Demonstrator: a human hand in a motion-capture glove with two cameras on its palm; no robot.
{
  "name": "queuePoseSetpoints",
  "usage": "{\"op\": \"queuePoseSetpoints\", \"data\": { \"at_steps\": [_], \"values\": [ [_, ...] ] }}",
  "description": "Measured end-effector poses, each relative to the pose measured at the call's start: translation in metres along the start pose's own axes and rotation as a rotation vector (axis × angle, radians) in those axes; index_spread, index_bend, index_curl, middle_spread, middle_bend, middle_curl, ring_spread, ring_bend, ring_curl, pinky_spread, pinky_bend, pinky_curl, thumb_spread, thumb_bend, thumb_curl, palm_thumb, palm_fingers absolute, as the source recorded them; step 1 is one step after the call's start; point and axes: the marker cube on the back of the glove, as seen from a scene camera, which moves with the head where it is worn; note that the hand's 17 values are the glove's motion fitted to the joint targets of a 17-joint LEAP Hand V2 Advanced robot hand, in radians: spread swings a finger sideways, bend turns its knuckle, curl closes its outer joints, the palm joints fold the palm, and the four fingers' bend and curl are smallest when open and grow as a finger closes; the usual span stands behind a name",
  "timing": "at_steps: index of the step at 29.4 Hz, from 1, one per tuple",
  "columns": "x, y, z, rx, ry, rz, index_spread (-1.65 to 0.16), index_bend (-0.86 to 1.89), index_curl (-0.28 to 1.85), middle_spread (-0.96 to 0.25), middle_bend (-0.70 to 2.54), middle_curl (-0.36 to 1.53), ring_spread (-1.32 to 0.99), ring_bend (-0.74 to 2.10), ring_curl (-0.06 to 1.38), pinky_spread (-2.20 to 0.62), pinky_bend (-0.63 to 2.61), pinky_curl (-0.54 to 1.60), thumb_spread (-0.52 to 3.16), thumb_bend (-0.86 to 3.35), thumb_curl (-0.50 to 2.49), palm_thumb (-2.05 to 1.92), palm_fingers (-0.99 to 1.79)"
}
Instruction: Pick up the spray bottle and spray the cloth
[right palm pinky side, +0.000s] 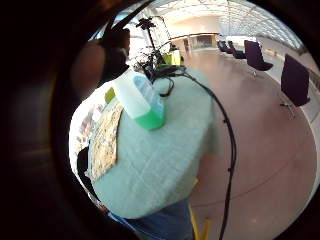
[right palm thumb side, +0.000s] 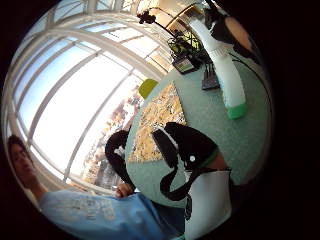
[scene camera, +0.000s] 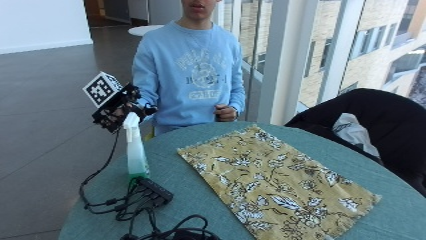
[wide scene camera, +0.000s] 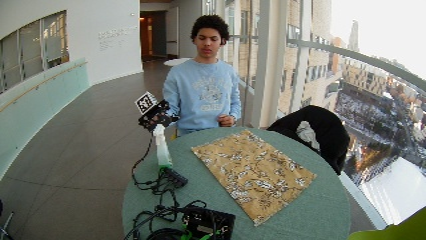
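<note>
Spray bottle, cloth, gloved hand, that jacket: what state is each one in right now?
Spray bottle: upright on the table, green liquid low in it.
Cloth: spread flat, apart from the bottle.
Right hand: at the bottle's top, fingers hidden.
Black jacket: draped over a chair.

cloth (scene camera: 278, 182) lies flat mid-tabletop (scene camera: 373, 220) | bottle (scene camera: 136, 150) stands upright near the tabletop edge, off to the cloth's side | hand (scene camera: 118, 107) sits at the bottle's top | person stands behind the tabletop | jacket-draped chair (scene camera: 373, 120) on the far side of the cloth from the bottle
</note>
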Motion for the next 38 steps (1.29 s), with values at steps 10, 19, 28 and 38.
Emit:
{"op": "queuePoseSetpoints", "data": {
  "at_steps": [10,19,28,38],
  "values": [
    [0.028,-0.034,0.055,-0.163,-0.29,0.17,-0.32,0.08,0.25,-0.06,0.24,0.38,-0.03,0.32,0.33,0.16,0.29,0.35,1.05,-0.02,0.27,0.58,0.63],
    [0.04,-0.052,0.086,-0.205,-0.436,0.233,-0.32,0.12,0.24,-0.06,0.21,0.38,-0.04,0.33,0.33,0.15,0.34,0.36,1.03,-0.02,0.28,0.61,0.66],
    [0.042,-0.062,0.1,-0.098,-0.477,0.254,-0.32,0.21,0.29,-0.06,0.18,0.37,-0.04,0.32,0.33,0.13,0.32,0.36,1.01,0.03,0.32,0.74,0.78],
    [0.022,-0.067,0.095,-0.083,-0.473,0.153,-0.3,0.16,0.32,-0.1,0.17,0.38,-0.07,0.42,0.36,0.09,0.26,0.34,0.86,0.08,0.44,0.97,1.04]
  ]
}}
